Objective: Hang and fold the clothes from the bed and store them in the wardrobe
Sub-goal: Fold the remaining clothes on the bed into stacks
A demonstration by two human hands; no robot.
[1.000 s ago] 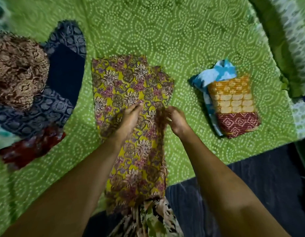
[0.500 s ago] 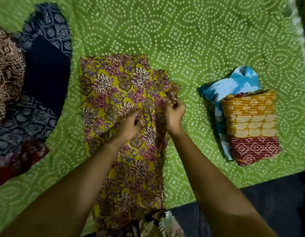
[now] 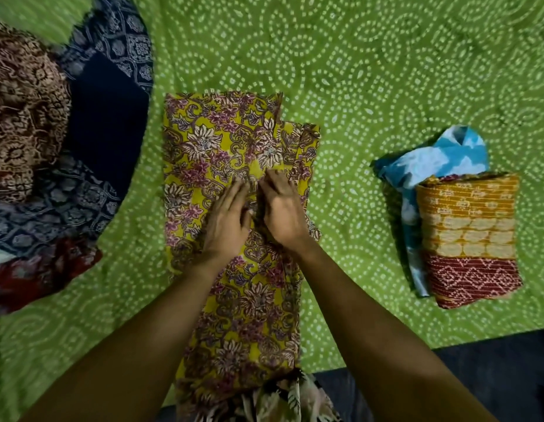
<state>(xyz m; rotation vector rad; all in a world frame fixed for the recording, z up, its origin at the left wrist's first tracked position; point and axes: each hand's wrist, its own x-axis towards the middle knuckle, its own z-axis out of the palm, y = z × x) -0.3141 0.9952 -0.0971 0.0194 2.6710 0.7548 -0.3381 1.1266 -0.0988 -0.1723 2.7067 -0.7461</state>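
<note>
Green bedsheet (image 3: 371, 71) with white dotted swirls covers the bed and fills nearly the whole view, and a strip of dark floor (image 3: 493, 376) shows at 5 o'clock. The yellow floral garment (image 3: 222, 141) lies flat at the centre of the bed as a long folded strip, running from the middle down to the bed's edge at 6 o'clock, with a narrower layer jutting out at its 1 o'clock corner. Both hands meet on it along a lengthwise crease. The left hand (image 3: 226, 222) rests with its fingers fairly straight and flat on the cloth. The right hand (image 3: 284, 213) sits just beside it with bent fingers reaching into the crease, but I cannot tell whether it pinches the fold or only presses it. The cloth looks thin, light and limp, so it should crease readily and slide out of line if dragged. I would take it by a folded edge or a corner, with the other palm pinning the layers. No container or wardrobe is in view. At 3 o'clock an orange and red folded piece (image 3: 468, 233) lies on top of a blue and white piece (image 3: 432, 159), and at 9 o'clock sits a loose heap of clothes (image 3: 51, 166) in brown, navy and red prints.
</note>
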